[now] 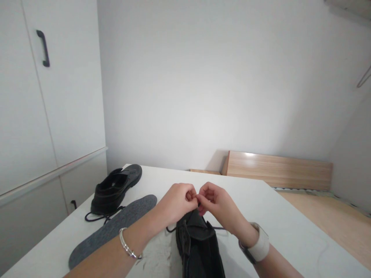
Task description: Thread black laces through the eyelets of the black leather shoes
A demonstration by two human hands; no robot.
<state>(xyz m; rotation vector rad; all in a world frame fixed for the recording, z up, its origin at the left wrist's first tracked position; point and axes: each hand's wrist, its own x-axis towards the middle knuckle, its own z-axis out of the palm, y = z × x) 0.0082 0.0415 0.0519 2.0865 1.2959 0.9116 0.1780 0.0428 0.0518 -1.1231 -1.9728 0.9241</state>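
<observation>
A black shoe [199, 243] lies in front of me on the white table, its opening facing me and its toe pointing away. Above its front part, my left hand [182, 197] and my right hand [213, 200] meet fingertip to fingertip. Both are closed in a pinch; what sits between the fingers is too small and hidden to make out. A black shoelace [219, 228] sticks out on the shoe's right side, and a dark loop shows on its left. The hands cover the toe.
The white table [246, 193] carries a grey insole [116, 227] on the left, partly behind my left forearm. Beyond it stands another black shoe [111, 191] with loose laces. White cabinets [63, 88] line the left; a wooden headboard [278, 166] is at the right.
</observation>
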